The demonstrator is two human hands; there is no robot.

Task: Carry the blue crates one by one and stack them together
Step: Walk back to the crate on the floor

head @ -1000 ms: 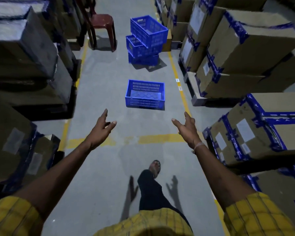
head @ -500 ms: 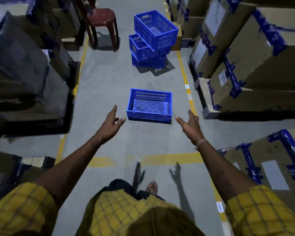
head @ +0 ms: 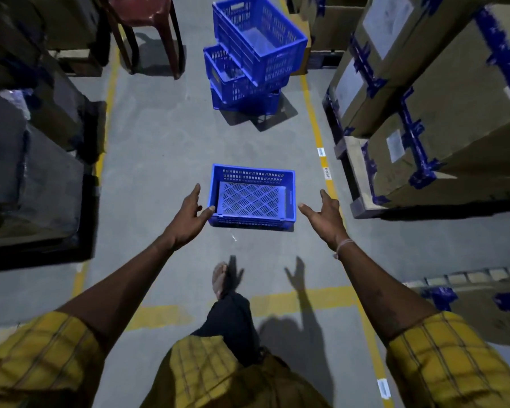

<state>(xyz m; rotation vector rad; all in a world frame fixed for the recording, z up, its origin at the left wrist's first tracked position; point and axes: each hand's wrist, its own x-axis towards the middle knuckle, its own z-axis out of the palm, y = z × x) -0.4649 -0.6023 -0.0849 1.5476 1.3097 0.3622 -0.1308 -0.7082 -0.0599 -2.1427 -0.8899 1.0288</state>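
A single blue crate (head: 251,198) sits empty on the grey floor in the middle of the aisle. My left hand (head: 190,217) is open at the crate's left side, thumb near its front left corner. My right hand (head: 324,217) is open just right of the crate, apart from it. Farther down the aisle stands a stack of blue crates (head: 249,63); its top crate is skewed and tilted on the ones below.
Taped cardboard boxes (head: 430,92) on pallets line the right side. Dark wrapped loads (head: 27,172) line the left. A red plastic chair (head: 147,28) stands left of the stack. Yellow floor lines (head: 315,125) edge the aisle. My foot (head: 220,279) is just behind the crate.
I have walked forward, so the single crate is now close. Both open hands have reached down to either side of it.
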